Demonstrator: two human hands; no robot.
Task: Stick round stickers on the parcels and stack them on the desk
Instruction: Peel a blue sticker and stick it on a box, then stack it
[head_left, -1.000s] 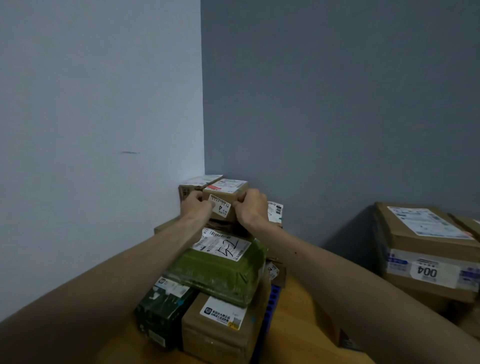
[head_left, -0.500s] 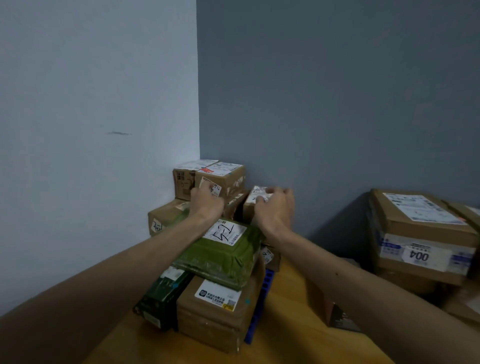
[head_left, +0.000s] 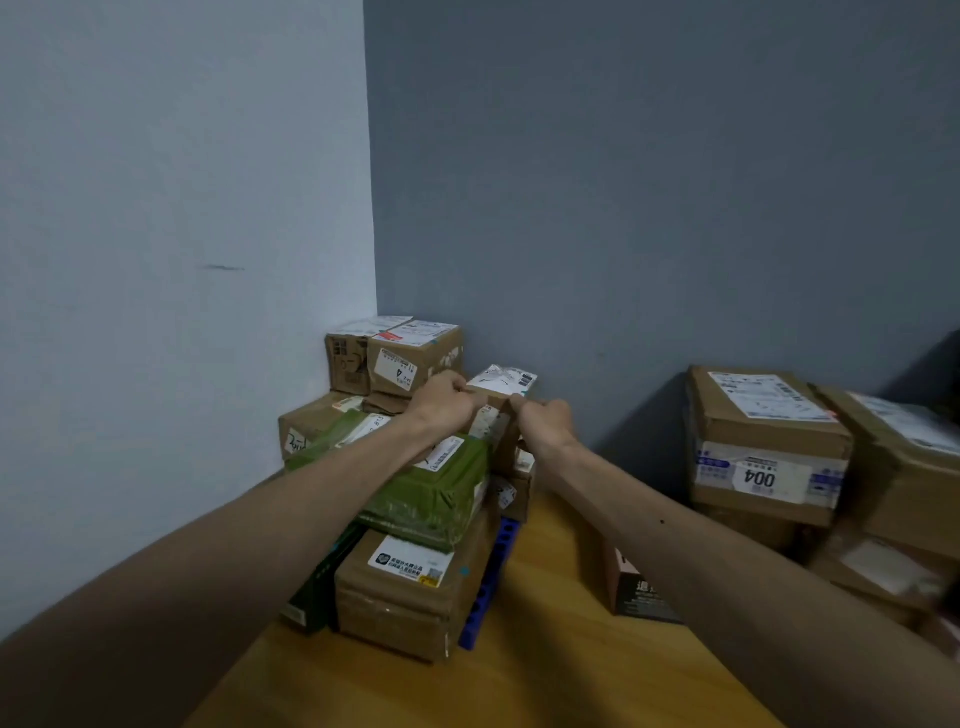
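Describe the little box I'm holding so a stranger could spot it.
In the room's corner, a parcel pile sits on the wooden desk. Behind the green plastic-wrapped parcel, right of the cardboard box marked 4, is the small brown cardboard box. Only it is gripped by left hand and right hand, white label on top.

Pale wall (head_left: 182, 208) on left, darker grey-blue wall (head_left: 649, 182) at back, meeting in corner. Small dark scuff (head_left: 223, 268) on pale one. Blue plastic strip (head_left: 491, 587) with holes down low, pink-and-black carton (head_left: 636, 592) near its right.
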